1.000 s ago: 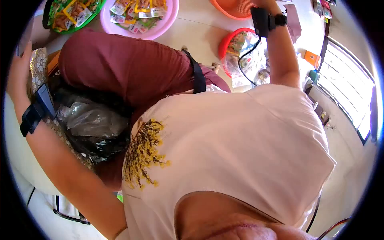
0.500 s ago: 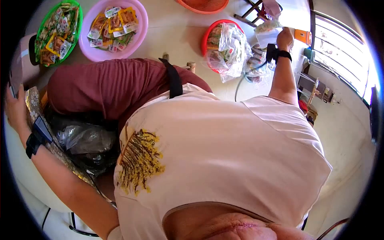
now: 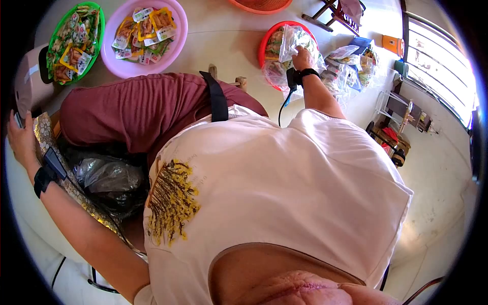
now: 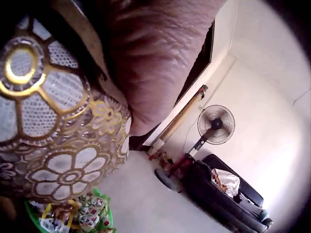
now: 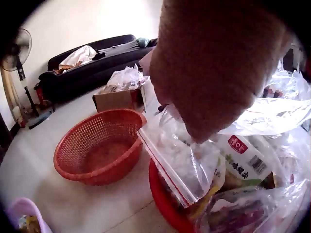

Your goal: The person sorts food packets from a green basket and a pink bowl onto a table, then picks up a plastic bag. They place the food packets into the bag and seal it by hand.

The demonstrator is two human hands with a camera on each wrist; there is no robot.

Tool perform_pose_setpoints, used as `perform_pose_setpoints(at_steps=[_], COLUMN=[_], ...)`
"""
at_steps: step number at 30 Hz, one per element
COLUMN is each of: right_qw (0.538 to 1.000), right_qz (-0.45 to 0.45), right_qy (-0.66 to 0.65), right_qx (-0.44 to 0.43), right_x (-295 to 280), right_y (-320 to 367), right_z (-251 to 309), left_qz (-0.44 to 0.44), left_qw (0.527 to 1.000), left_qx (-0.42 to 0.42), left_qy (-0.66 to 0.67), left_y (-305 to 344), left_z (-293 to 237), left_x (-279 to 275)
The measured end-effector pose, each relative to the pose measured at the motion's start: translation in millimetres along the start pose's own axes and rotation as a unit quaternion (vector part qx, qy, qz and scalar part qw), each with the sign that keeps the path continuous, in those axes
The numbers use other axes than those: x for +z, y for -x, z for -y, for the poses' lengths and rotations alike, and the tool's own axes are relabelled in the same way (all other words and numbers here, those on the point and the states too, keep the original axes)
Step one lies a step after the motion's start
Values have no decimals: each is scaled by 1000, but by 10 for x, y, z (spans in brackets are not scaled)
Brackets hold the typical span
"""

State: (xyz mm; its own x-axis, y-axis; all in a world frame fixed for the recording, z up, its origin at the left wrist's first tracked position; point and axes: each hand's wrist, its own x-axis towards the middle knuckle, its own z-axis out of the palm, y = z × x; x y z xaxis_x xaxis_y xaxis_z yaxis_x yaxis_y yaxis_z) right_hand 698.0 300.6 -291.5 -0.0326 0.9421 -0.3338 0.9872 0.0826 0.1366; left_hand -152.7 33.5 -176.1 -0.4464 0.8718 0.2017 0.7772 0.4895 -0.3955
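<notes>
My right hand (image 3: 303, 58) is over the red basin (image 3: 263, 47), its fingers curled at a clear zip bag (image 3: 291, 39). In the right wrist view that zip bag (image 5: 187, 158) stands up beneath the right hand (image 5: 209, 82), which hides its own fingertips. Packaged food bags (image 5: 243, 158) fill the basin around it. Far to the left, my left hand (image 3: 23, 142) rests with extended fingers at the table edge, beside a grey-beige appliance (image 3: 33, 89). A gold-and-white flowered cover (image 4: 68, 131) lies next to the left hand (image 4: 155, 53).
Food packets fill a green basket (image 3: 100, 51) and a lilac basin (image 3: 182, 38) on the floor. An orange-red basket (image 5: 99, 145) stands beyond. More bagged packets (image 3: 351, 71) lie right of the red basin. A black plastic bag (image 3: 117, 175) sits beside my leg.
My right hand has come back from the far right, where it was by a pale plastic bag, to the red basin. The left hand stays at the table edge, its fingers slightly more spread.
</notes>
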Motion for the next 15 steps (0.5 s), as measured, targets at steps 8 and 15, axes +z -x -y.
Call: perform_pose_setpoints(at_steps=[8,15], right_qw=[991,928], right_qz=[-93,-123], right_qy=[54,-74], right_qx=[-82,-343], right_x=[-525,-423], right_y=[-118,-726], right_z=[556,2540], left_qz=[5,-10], left_qw=[998,990], left_qx=[-65,-119], left_qy=[23,72], left_y=[61,88], left_z=[-600,-760], left_x=[-788,-995])
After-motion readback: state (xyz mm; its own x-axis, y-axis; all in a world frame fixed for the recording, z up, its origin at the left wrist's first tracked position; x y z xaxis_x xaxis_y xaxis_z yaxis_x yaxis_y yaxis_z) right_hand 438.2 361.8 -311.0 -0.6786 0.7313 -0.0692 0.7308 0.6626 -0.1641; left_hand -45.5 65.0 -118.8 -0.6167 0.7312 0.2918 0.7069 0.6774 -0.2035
